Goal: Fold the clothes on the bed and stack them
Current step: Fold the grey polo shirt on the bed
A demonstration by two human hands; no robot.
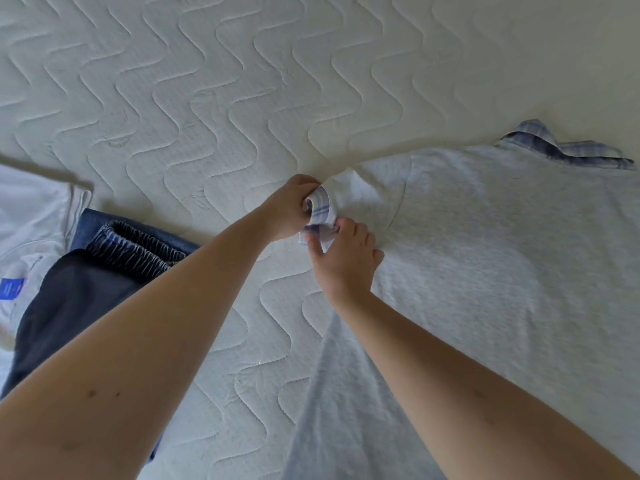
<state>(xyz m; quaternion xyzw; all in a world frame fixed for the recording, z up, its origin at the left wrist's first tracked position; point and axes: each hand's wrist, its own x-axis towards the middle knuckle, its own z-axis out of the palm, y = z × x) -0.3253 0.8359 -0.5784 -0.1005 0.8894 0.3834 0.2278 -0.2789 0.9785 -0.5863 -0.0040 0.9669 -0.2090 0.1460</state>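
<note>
Straightening the plaid-trimmed sleeve cuff (320, 216) of a pale grey cotton shirt (502, 244) spread flat on the white quilted bed (207, 98). Left hand (289, 211) and right hand (343, 258) both pinching that cuff. Next, probably: folding sleeve inward across the body.

Pale grey shirt (485, 254) flat on bed (207, 81)

The bed (214, 98) shows its white wave-quilted mattress. A pale grey shirt (502, 254) with a plaid collar lies flat toward the right edge. At the left edge sits a heap: white garment (31, 216), blue jeans (138, 244), dark cloth (72, 306).
</note>
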